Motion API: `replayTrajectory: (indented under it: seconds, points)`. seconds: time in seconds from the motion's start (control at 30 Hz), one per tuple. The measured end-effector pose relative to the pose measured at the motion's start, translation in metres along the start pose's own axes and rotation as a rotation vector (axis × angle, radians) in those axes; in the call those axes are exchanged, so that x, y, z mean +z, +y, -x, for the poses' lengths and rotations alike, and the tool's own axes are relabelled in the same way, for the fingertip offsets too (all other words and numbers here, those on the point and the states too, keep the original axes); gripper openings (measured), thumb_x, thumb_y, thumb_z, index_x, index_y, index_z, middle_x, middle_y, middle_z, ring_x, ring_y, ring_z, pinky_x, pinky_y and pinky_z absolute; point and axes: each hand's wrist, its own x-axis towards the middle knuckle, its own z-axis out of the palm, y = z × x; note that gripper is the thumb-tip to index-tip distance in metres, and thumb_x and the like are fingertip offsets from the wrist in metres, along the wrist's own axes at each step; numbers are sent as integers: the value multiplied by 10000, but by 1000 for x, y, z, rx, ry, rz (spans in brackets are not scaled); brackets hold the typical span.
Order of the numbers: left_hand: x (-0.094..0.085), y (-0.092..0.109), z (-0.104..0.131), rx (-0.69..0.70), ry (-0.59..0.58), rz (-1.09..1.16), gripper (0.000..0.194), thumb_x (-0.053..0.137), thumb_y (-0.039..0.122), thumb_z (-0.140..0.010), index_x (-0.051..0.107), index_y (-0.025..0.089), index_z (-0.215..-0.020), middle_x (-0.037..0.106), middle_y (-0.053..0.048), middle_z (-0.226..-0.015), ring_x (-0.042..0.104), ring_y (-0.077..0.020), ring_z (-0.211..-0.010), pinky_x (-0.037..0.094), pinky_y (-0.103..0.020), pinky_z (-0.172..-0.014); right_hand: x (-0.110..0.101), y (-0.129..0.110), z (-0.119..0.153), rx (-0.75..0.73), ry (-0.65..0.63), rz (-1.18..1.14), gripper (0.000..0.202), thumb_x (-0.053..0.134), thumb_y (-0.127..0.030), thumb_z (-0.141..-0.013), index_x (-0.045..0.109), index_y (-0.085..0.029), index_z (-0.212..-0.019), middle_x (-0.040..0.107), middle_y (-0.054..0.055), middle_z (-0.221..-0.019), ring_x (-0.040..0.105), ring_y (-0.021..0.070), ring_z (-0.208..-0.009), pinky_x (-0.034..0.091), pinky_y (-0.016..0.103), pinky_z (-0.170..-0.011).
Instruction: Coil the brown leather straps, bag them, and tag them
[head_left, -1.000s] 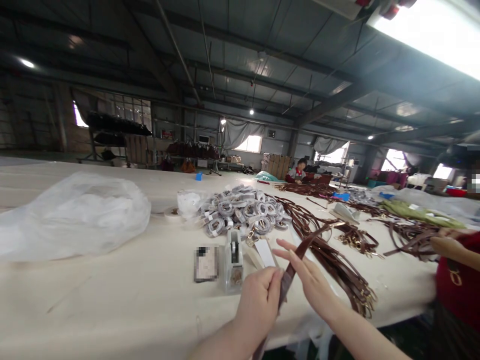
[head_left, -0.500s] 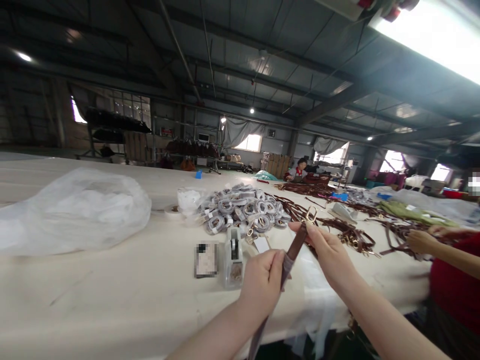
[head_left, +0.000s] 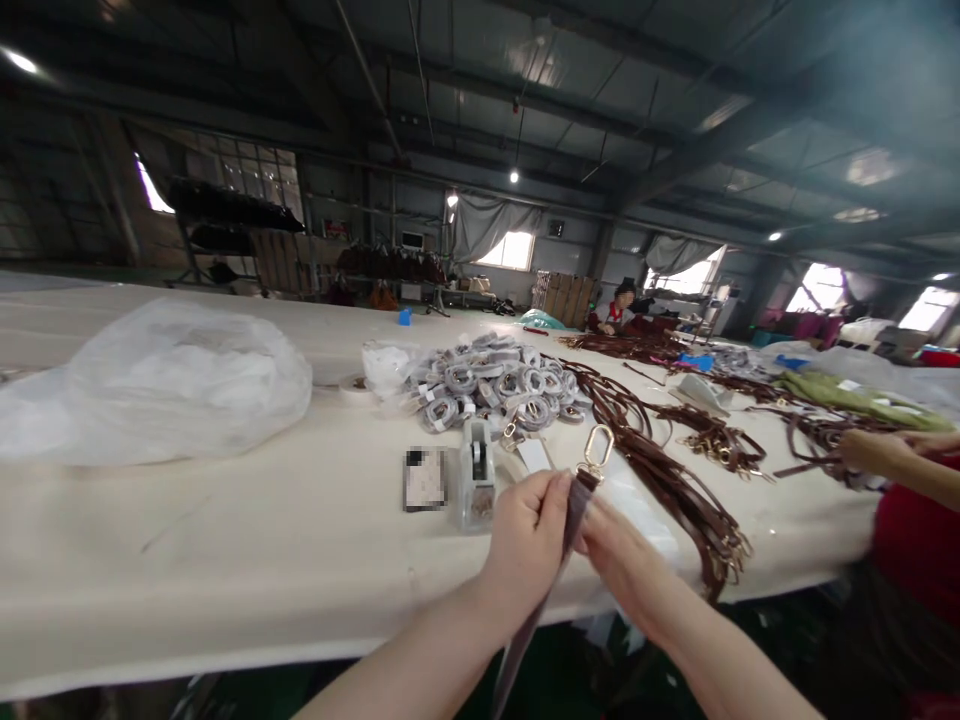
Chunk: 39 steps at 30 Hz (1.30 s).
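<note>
My left hand (head_left: 529, 530) is closed round a brown strap in a greyish wrap, thumb on top just below its metal end. The strap (head_left: 576, 515) hangs down between my forearms, past the table edge. A gold-coloured oval clasp (head_left: 598, 446) stands up from its upper end. My right hand (head_left: 619, 550) is closed on the strap from the right side, its fingertips partly hidden behind it. Just left of my hands stands a tape dispenser (head_left: 477, 480). A white tag (head_left: 535, 455) lies beyond my left hand.
Coiled, wrapped straps (head_left: 495, 380) form a heap ahead. Unwrapped brown straps (head_left: 660, 470) lie to its right. A phone-like item (head_left: 424, 480), a big clear plastic bag (head_left: 187, 385) and a tape roll (head_left: 355, 390) are leftward. A co-worker's arm (head_left: 892, 455) reaches in at right.
My right hand has moved from the strap's clasp end down beside my left hand. My left hand now grips nearer the clasp, with the wrap up close to it. The camera view has tilted downward.
</note>
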Motion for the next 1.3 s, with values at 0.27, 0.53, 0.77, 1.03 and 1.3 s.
replayTrajectory:
  seconds: [0.27,0.53,0.77,1.03,1.3]
  points:
    - [-61,-90,83,-768,-209,631,584,694,621,-787,680,115,-1078,763,-146,-965,712,-208,-786,547,-278,-674,4,106,96,498,-216,44,539,505,-634,-931,587,-187,-643,508,-45,-487,380,88,-402,316,225,-435]
    - [-104,-126,115,-1135,-656,407,648,770,664,-679,724,144,-1063,766,-96,-891,688,-160,-671,509,-252,-646,-17,120,104,575,-640,246,527,500,-565,-955,567,-186,-594,529,-33,-542,454,126,-528,330,240,-536]
    - [-92,-132,113,-1080,-1030,303,608,647,806,-682,674,214,-816,661,1,-583,626,-197,-545,456,-289,-552,-11,121,90,572,-662,296,519,518,-544,-949,599,-182,-587,549,-30,-532,470,132,-519,340,234,-533]
    - [-88,-137,116,-925,-1169,305,572,697,773,-667,565,220,-724,555,44,-521,528,-135,-479,442,-254,-514,-14,123,91,597,-660,291,532,521,-567,-939,643,-180,-594,583,-19,-523,469,131,-489,342,235,-517]
    - [-86,-132,116,-1077,-1164,286,593,720,780,-631,638,212,-780,516,45,-532,481,-121,-398,400,-241,-399,-8,125,91,571,-656,343,484,514,-431,-958,611,-173,-559,573,-15,-519,463,121,-496,350,235,-528]
